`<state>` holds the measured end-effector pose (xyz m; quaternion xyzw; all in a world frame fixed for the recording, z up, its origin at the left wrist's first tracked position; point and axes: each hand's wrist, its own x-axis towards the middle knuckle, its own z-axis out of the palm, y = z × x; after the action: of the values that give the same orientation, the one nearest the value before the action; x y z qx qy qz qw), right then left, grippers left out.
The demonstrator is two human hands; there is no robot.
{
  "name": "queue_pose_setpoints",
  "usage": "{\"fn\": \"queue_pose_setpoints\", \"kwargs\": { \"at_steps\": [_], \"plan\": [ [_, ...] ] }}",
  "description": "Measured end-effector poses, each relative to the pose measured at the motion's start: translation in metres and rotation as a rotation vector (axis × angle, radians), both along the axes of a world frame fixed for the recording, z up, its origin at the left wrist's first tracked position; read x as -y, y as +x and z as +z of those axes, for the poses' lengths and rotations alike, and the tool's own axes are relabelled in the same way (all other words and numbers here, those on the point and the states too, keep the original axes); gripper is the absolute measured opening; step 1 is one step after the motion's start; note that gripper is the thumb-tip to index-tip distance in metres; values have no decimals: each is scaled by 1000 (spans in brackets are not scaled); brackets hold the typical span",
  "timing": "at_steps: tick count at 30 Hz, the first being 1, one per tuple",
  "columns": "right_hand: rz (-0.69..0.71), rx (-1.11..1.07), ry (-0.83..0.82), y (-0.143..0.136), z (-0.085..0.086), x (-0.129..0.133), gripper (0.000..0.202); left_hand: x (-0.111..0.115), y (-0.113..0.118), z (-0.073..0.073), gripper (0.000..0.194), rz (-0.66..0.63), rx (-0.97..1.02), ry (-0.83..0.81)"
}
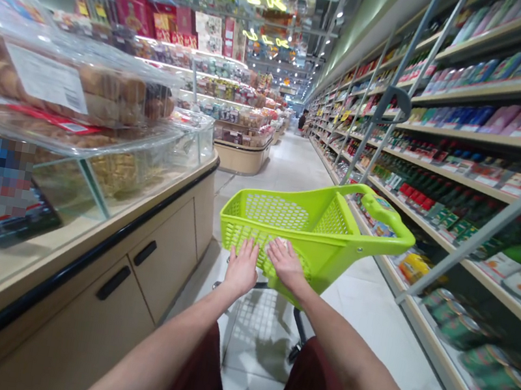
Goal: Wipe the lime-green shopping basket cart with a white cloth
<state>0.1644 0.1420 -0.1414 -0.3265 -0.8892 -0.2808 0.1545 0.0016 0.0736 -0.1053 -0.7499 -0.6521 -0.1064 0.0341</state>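
A bright green plastic shopping cart [287, 216] stands sideways in the aisle, its handle pointing right. My left hand [243, 267] is at the cart's near side wall, fingers spread and pointing up. To its right, my right hand [287, 262] is spread over the same perforated wall, with something small and white, perhaps tissue, at its fingers; what it is cannot be made out. The cart's basket shows no goods in the visible part. Both forearms reach forward from the bottom of the view.
On the left a counter [160, 205] holds clear packs of baked goods [123, 94]. Tall shelves [492, 136] with bottles and cans line the right, with a leaning metal ladder [497, 226]. A person [302, 120] is far down the aisle.
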Motion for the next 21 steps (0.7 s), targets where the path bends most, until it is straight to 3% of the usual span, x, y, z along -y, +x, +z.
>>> {"fn": "queue_pose_setpoints", "kwargs": {
  "at_steps": [3, 9, 11, 15, 17, 19, 21],
  "plan": [
    [-7, -10, 6, 8, 0, 10, 32, 3, 2, 0, 67, -6, 1, 7],
    [-122, -143, 75, 18, 52, 5, 40, 1, 20, 6, 66, -25, 6, 42],
    [-149, -122, 70, 29, 48, 5, 39, 3, 27, 9, 66, -52, 6, 49],
    [-146, -23, 36, 55, 10, 17, 35, 7, 38, 10, 68, -108, 3, 61],
    [-150, -17, 36, 63, -1, 25, 34, 8, 42, 10, 69, -114, 0, 58],
    [-139, -35, 45, 67, 5, 31, 34, 8, 47, 11, 68, -114, -4, 50],
    [-137, -79, 64, 68, 25, 32, 36, 8, 54, 14, 67, -126, -3, 51]
  ]
}}
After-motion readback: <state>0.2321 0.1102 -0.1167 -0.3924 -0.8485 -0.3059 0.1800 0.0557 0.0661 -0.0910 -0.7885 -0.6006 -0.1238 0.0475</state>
